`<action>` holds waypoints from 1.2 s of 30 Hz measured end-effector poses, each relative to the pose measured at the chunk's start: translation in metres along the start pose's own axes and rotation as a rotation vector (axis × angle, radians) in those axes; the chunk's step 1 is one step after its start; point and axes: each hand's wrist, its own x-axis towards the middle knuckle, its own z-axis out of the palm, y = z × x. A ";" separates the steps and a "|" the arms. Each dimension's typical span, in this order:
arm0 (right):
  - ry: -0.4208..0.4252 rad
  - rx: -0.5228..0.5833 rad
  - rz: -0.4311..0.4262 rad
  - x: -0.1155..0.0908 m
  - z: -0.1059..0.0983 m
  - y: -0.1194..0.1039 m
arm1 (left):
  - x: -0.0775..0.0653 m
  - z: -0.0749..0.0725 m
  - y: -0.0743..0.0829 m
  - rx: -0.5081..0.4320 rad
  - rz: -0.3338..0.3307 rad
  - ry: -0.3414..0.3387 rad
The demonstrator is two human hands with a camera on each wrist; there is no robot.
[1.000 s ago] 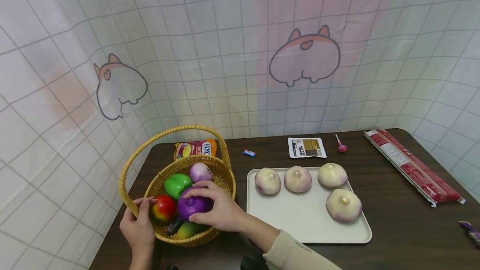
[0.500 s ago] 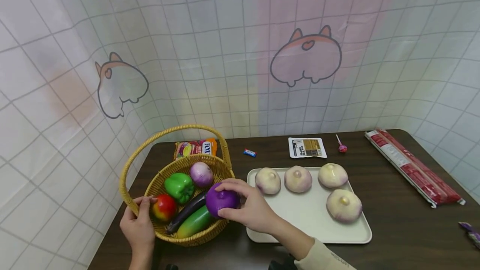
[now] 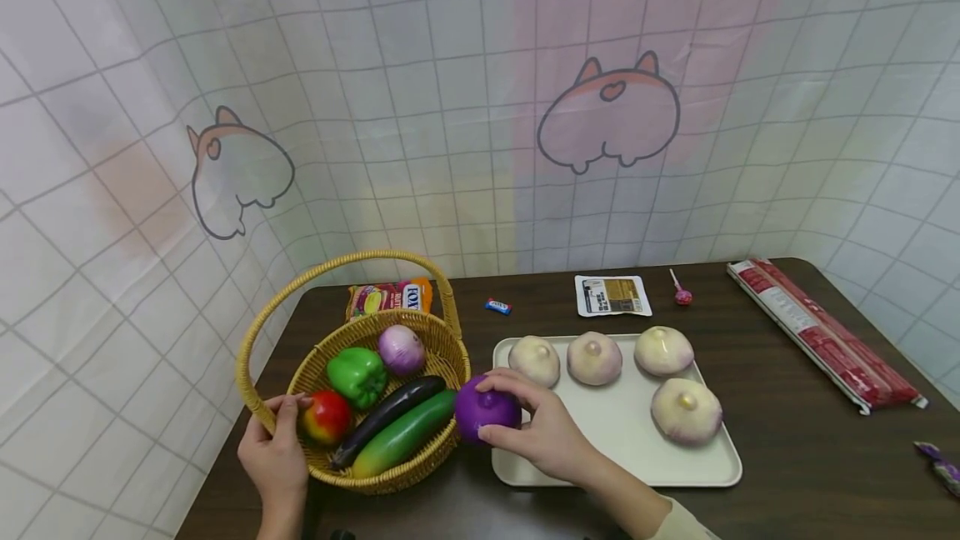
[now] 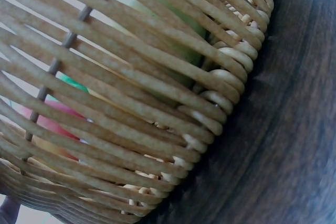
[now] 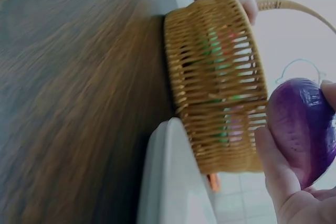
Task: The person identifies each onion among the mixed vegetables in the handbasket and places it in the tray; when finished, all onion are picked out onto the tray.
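Observation:
In the head view my left hand (image 3: pixel 276 448) grips the yellow wicker basket (image 3: pixel 375 486) at its left rim, by the foot of the handle (image 3: pixel 258 340). My right hand (image 3: pixel 551 432) holds a round purple vegetable (image 3: pixel 486 411) with a small nub on top, fingers and thumb around its sides. It hangs between the basket and the white tray (image 3: pixel 600 457). Inside the basket lie a red-yellow fruit (image 3: pixel 327 417), a green bell pepper (image 3: pixel 358 375), a light purple onion (image 3: pixel 402 350), an eggplant (image 3: pixel 390 419) and a long green vegetable (image 3: pixel 405 440).
Several pale turnip-like vegetables (image 3: pixel 686 411) sit on the tray. Behind the basket lies a candy bag (image 3: pixel 390 298); along the back are a small blue wrapper (image 3: pixel 498 306), a flat packet (image 3: pixel 613 296) and a lollipop (image 3: pixel 682 297). A long red package (image 3: pixel 825 332) lies far right.
My right hand has lifted the purple vegetable out of the basket and carried it right, to the tray's left edge, uncovering the eggplant and green vegetable. My left hand stays on the basket.

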 end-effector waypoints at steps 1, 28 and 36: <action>0.011 -0.005 0.005 -0.001 -0.002 0.002 | 0.000 0.000 0.000 0.000 0.001 -0.001; 0.191 -0.167 -0.047 -0.046 -0.041 0.007 | 0.001 -0.001 -0.001 0.030 0.010 -0.017; 0.274 -0.203 0.035 -0.060 -0.058 0.009 | 0.000 -0.001 0.000 0.032 0.014 -0.017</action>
